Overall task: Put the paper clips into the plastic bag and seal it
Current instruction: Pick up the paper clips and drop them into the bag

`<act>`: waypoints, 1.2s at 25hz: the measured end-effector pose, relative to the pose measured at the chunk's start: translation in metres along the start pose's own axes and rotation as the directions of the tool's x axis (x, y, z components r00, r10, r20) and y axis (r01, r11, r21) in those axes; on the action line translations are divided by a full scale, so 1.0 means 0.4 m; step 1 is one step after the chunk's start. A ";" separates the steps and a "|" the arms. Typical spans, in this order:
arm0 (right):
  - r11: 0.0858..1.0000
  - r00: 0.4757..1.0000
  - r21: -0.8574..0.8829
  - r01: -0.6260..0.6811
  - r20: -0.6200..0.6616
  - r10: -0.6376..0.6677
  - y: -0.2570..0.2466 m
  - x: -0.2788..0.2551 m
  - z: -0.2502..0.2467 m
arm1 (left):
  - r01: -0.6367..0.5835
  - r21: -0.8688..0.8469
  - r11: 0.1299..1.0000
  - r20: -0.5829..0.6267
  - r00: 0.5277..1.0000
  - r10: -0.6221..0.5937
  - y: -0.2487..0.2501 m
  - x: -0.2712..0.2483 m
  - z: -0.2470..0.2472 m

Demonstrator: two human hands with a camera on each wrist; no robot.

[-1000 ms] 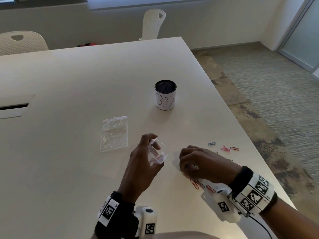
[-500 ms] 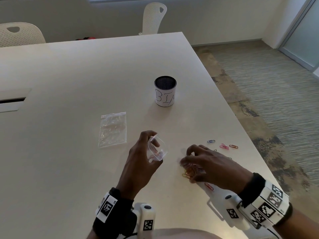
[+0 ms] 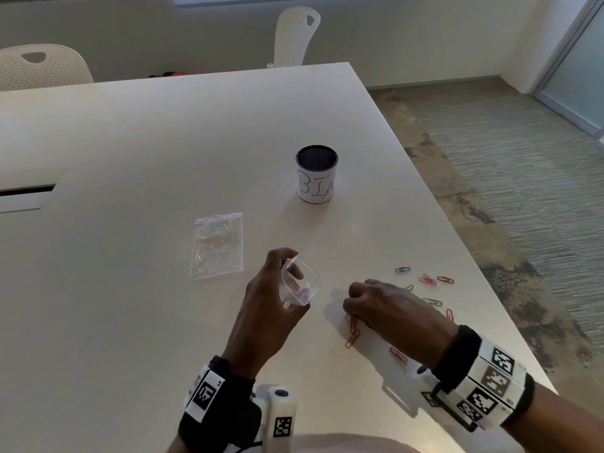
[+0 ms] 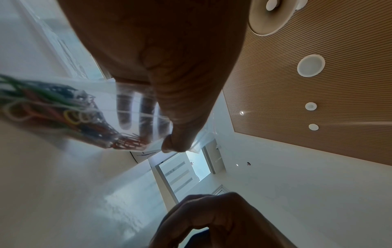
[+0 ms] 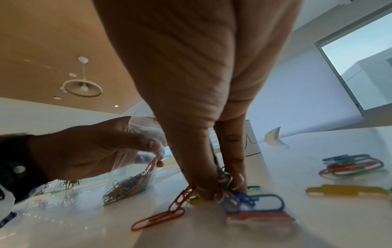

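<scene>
**Q:** What's nearest you, lower right of the head view?

**Me:** My right hand (image 3: 385, 308), fingers (image 5: 203, 188) curled down onto the surface (image 3: 130, 322), pinching a small tangle of coloured paper clips (image 5: 224, 182). An orange pair (image 3: 353, 336) lies just left of them, a pink one (image 3: 398, 354) under my wrist.

**Q:** What could go wrong there?

**Me:** I've bunched several at once. I think some are hooked together only loosely, so one could drop off as I lift, or drag a neighbour along the smooth top toward the right edge.

**Q:** And the bag?

**Me:** Centre of the frame, my left hand (image 3: 271, 308) grips the small plastic bag (image 3: 299, 282) near its mouth, thumb on one side and fingers on the other, a heap of clips (image 5: 129, 186) already in its bottom. The mouth looks narrow and floppy; if it sags shut, the bunch could snag on the rim and spill. Tilting it too far could let the heap slide out.

**Q:** Farther out?

**Me:** More loose clips (image 3: 425, 282) at right, well apart, easy to overlook before sealing. Beyond, left of centre, a second clear bag (image 3: 217, 245) lies flat, and a mesh cup (image 3: 317, 173) stands past it.
</scene>
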State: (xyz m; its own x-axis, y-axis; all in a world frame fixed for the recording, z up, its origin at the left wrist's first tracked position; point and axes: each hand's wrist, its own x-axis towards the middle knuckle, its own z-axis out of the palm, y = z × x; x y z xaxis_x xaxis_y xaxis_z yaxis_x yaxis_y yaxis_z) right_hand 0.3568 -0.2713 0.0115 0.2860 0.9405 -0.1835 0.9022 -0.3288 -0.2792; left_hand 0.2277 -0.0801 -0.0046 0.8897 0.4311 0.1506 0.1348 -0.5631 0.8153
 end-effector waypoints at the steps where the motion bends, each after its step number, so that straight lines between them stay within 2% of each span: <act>1: 1.000 1.000 -0.008 0.010 -0.001 -0.010 -0.002 0.003 -0.003 | -0.002 -0.001 1.000 0.000 1.000 0.002 0.000 0.000 0.000; 5: 0.999 1.000 -0.032 0.013 0.003 -0.013 0.006 0.009 -0.010 | 0.002 -0.006 1.000 0.003 1.000 -0.002 0.001 0.000 -0.001; 8: 0.999 1.000 0.029 -0.020 0.012 0.020 0.025 0.016 -0.018 | -0.005 -0.004 1.000 0.003 1.000 0.005 0.001 0.000 -0.001; 11: 0.980 0.995 0.187 -0.062 -0.063 0.075 0.064 0.023 -0.021 | -0.005 -0.004 1.000 0.007 1.000 0.005 0.000 0.001 0.001; 13: 0.931 0.978 0.348 -0.111 -0.126 0.164 0.088 0.024 -0.019 | -0.005 -0.009 1.000 0.002 1.000 0.005 0.000 0.002 0.001; 16: 0.729 0.926 0.666 -0.157 -0.157 0.343 0.097 0.016 -0.036 | -0.008 -0.009 1.000 -0.005 1.000 0.008 0.000 0.002 0.001; 19: 0.425 0.896 0.902 -0.076 -0.125 0.427 0.072 0.008 -0.072 | -0.009 -0.016 1.000 -0.004 1.000 0.009 0.001 0.003 0.002; 21: 0.252 0.884 0.968 0.009 -0.126 0.450 0.046 0.014 -0.092 | -0.014 -0.009 1.000 -0.003 1.000 0.014 0.002 0.003 0.002; 24: 0.144 0.860 0.979 0.142 -0.194 0.472 -0.001 0.036 -0.105 | -0.016 -0.002 1.000 0.002 1.000 0.016 0.003 0.004 0.003; 26: 0.150 0.839 0.967 0.207 -0.254 0.480 -0.036 0.054 -0.102 | -0.014 0.009 1.000 0.009 1.000 0.014 0.004 0.004 0.003; 27: 0.185 0.829 0.957 0.224 -0.287 0.480 -0.054 0.065 -0.097 | -0.013 0.013 1.000 0.014 1.000 0.013 0.006 0.003 0.002; 28: 0.249 0.816 0.941 0.228 -0.324 0.478 -0.071 0.076 -0.089 | -0.009 0.014 1.000 0.019 1.000 0.009 0.007 0.003 0.001; 30: 0.432 0.792 0.878 0.207 -0.410 0.452 -0.100 0.099 -0.065 | 0.007 0.004 1.000 0.021 1.000 -0.007 0.011 0.002 -0.002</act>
State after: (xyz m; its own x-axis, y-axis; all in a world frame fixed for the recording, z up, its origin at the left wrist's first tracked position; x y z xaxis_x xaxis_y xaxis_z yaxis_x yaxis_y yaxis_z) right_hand 0.3403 -0.2187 0.0400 0.7667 0.6316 0.1148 0.1659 -0.0222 -0.9859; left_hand 0.2286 -0.0817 -0.0002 0.8975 0.4205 0.1333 0.1427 -0.5628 0.8142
